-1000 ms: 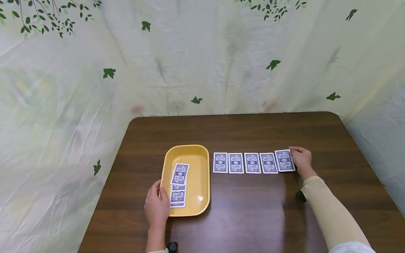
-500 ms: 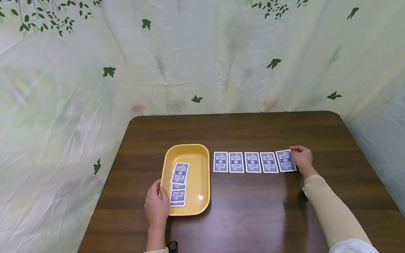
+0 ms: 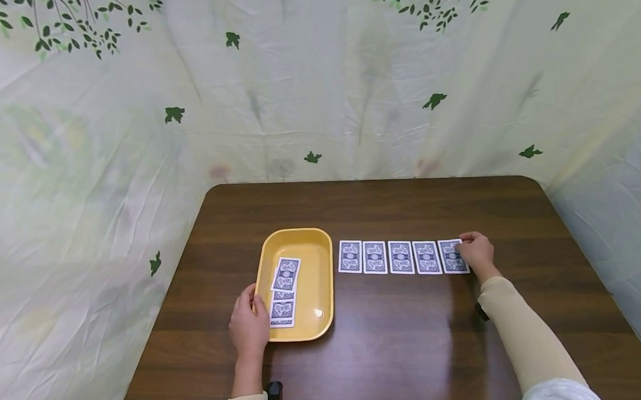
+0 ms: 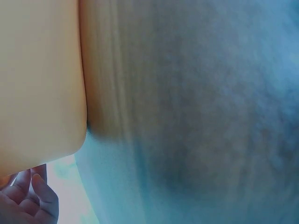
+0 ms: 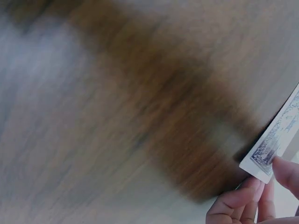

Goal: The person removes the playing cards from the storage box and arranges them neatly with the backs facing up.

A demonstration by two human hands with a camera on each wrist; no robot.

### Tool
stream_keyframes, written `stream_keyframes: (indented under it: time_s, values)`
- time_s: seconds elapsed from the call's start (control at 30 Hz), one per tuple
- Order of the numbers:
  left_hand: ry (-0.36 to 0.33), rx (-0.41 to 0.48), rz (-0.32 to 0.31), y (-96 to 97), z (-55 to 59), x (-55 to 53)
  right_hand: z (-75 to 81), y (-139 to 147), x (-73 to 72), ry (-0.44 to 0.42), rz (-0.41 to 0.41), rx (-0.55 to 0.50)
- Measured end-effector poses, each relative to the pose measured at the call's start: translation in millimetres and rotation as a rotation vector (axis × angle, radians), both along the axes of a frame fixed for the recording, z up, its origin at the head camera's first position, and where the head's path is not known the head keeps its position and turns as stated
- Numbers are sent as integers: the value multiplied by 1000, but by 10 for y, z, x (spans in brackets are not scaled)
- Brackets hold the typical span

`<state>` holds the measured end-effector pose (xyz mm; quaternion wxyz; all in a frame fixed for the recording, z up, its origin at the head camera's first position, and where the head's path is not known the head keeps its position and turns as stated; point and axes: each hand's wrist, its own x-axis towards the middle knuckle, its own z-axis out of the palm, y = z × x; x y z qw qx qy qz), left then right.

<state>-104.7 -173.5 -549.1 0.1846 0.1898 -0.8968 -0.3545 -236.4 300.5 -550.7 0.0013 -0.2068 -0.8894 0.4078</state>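
Head view. I read the left hand (image 3: 248, 328) as closed over the left rim of the yellow tray (image 3: 315, 272), with only the rim between thumb and fingers; the hold probably serves to steady it. Just right of this grip, the tray cards (image 3: 285, 275) overlap, backs up. The right hand (image 3: 475, 254) forms a narrow pinch at the right part of the end card (image 3: 451, 257). Left of that pinch, four row cards (image 3: 400, 257) extend toward the tray, backs up; the even line suggests deliberate spacing. Under both grips, the table (image 3: 391, 352) is dark, wood-grained and glossy. Beyond them hangs a creased pale backdrop (image 3: 348, 103) with green leaf motifs.

Left wrist view. I take the smooth rounded form to be the tray's side. Bent fingers show past its edge; I cannot confirm their contact from here. The surface is blurred.

Right wrist view. The thumb (image 5: 287, 175) lies on the card's patterned back, with fingers at its near corner, presumably for fine control. Blurred wood grain lies beside the grip.
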Motion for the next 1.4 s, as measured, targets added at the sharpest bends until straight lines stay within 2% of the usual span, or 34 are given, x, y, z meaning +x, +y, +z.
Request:
stream_keyframes:
  time_s: [0.27,0.53,0.87,1.07,1.2,1.4]
  values:
    - [-18,14,-6,4,22,6,-4,-31,9,0,10,39]
    - [5,2,1,5,10,3,-26,-17,-5,20,21,54]
    - [-24,20,0,9,19,4,-35,-11,2,1,11,35]
    - [-8,13,2,12,2,12,-15,-53,16,14,-38,-22]
    - [-14,13,0,10,-1,16,44,-145,7,73,-55,-85]
    - [2,7,-6,3,9,9,189,-384,-24,172,-31,-253]
